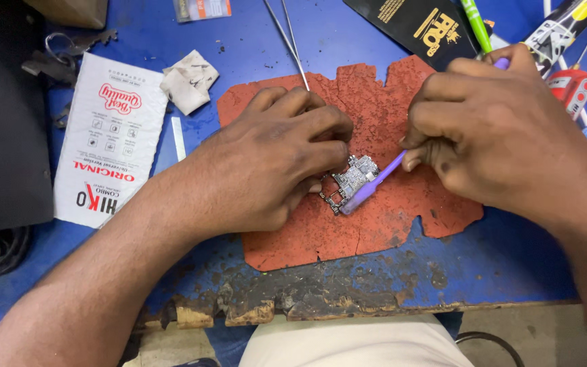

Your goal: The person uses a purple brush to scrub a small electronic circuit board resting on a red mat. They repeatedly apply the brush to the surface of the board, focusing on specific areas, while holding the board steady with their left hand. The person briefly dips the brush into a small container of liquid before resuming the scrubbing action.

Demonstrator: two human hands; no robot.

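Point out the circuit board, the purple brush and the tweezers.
circuit board (356, 175), head view, on its metal shields.
purple brush (375, 182), head view, on its handle.
tweezers (287, 37), head view, on the prongs.

The work surface is a blue-painted wooden bench top (348, 34). Its near edge (293, 302) is worn, with paint chipped away to dark, charred wood. A rust-red, ragged-edged work mat (388, 231) lies flat at the centre of the bench. Left of the mat lies a white flat printed packet with red and black lettering (107, 146), and just beside its upper right corner sits a crumpled white paper scrap (188, 80). A slim white strip (179, 138) lies between packet and mat. A pair of thin metal tweezers (285, 37) extends from the mat toward the far edge. A black flat printed packet (419, 27) and a green pen (475, 24) lie at the far right.
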